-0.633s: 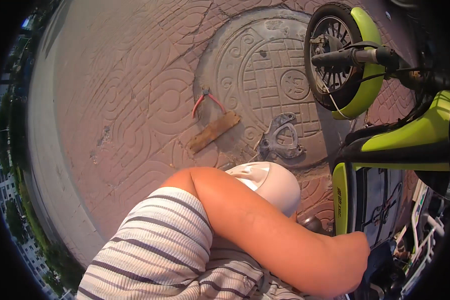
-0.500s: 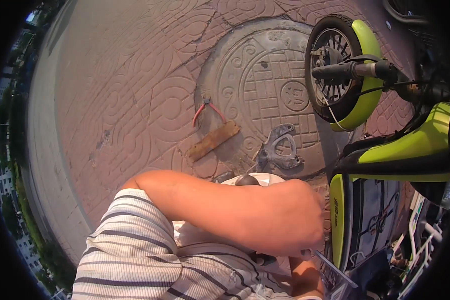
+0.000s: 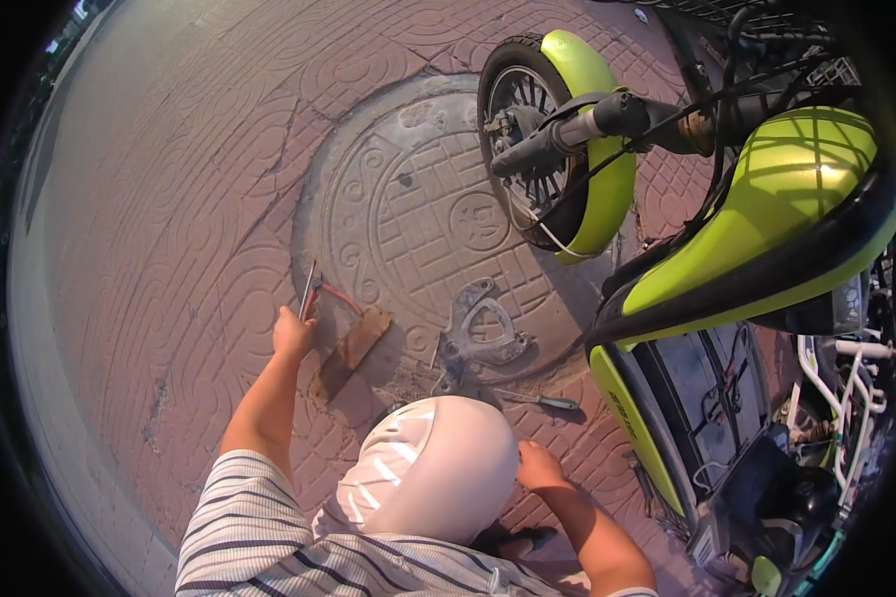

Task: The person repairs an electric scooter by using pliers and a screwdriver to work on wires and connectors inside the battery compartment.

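Observation:
My left hand (image 3: 294, 333) reaches down to the paving at the left, its fingers closed round a thin, shiny metal tool (image 3: 309, 284) whose exact kind I cannot make out. Right beside those fingers lie red-handled pliers (image 3: 340, 297), partly covered. A rusty brown block (image 3: 353, 353) rests just to their right. My right hand (image 3: 540, 466) is low against my bent knee (image 3: 463, 468), with its fingers partly hidden. Ahead of that knee lies a screwdriver (image 3: 558, 403) with a dark handle. A grey cast metal bracket (image 3: 458, 343) sits on the manhole cover's near edge.
A round manhole cover (image 3: 438, 224) is set in red patterned paving (image 3: 219, 219). On the right stands a yellow-green electric scooter (image 3: 667, 289), its front wheel (image 3: 533, 139) turned over the cover. White metal tubing (image 3: 846, 398) shows behind it.
My left arm has swung from the right across to the pliers at the left. My right hand has come into view beside my knee, and the screwdriver now shows on the ground.

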### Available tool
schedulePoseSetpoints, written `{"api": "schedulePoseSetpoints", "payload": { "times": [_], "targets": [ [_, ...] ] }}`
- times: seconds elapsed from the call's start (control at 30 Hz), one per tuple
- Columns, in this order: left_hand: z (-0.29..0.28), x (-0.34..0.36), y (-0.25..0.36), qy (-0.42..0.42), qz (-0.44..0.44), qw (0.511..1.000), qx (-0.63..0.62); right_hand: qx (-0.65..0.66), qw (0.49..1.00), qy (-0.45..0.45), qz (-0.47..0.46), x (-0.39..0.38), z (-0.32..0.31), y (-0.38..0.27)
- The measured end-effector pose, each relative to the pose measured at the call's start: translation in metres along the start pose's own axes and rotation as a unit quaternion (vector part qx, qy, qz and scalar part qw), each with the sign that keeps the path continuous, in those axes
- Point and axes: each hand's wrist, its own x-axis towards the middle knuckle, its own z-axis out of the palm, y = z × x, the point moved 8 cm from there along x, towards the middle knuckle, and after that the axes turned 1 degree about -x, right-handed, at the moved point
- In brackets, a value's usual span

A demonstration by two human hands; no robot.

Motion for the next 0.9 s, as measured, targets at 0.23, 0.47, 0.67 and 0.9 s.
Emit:
{"api": "schedulePoseSetpoints", "payload": {
  "times": [0.23, 0.47, 0.67, 0.9],
  "targets": [
    [0.033, -0.006, 0.009, -0.251, 0.017, 0.958, -0.141, 0.116, 0.991, 0.056, -0.044, 0.015, -0.022, -0.042],
    [-0.012, -0.157, 0.129, -0.413, 0.212, 0.86, -0.211, 0.424, 0.882, 0.17, -0.118, 0.041, -0.061, -0.135],
    [-0.032, -0.241, 0.253, -0.431, 0.537, 0.708, -0.158, 0.555, 0.801, 0.149, -0.17, -0.002, -0.101, -0.137],
    [-0.061, -0.386, 0.342, -0.53, 0.682, 0.503, 0.006, 0.515, 0.812, 0.217, -0.171, -0.155, -0.195, -0.072]
  ]
}}
